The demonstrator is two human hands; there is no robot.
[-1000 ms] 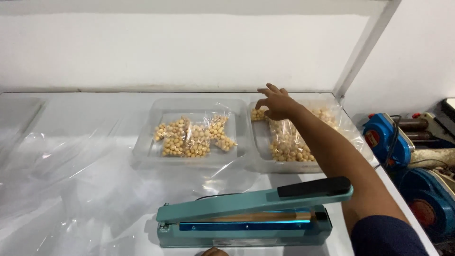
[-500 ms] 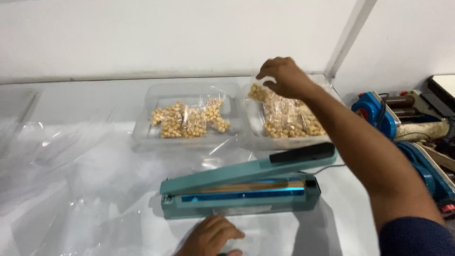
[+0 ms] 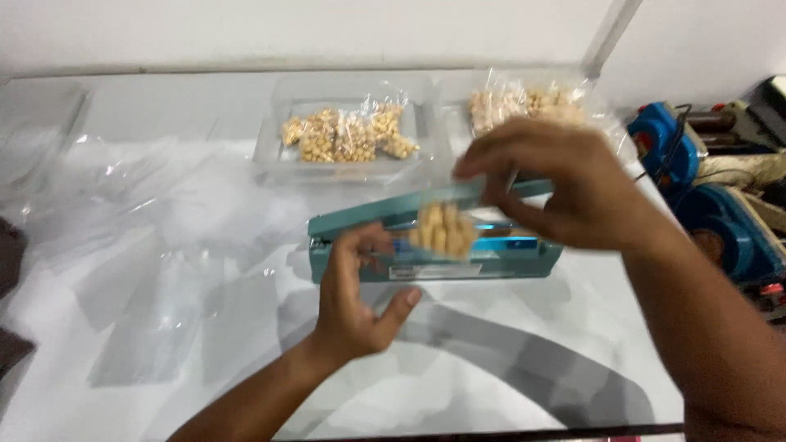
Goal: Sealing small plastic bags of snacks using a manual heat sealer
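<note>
Heat sealer (image 3: 434, 245) at table (image 3: 573, 327) centre, two trays behind it: left tray (image 3: 344, 135) and right tray (image 3: 524, 102), each holding packets of nuts. Small nut packet (image 3: 442, 229) just before the sealer, between left hand (image 3: 356, 295) and right hand (image 3: 557, 188). Loose plastic bags (image 3: 147, 245) spread left of the sealer; power tools (image 3: 704, 180) off the table's right edge.

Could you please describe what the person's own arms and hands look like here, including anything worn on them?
Both hands are bare, with no gloves, and no rings or watch can be made out. The left hand and its forearm are uncovered as far as the bottom edge of the picture. The right hand is blurred; its forearm is also bare, and no sleeve shows in this view.
</note>
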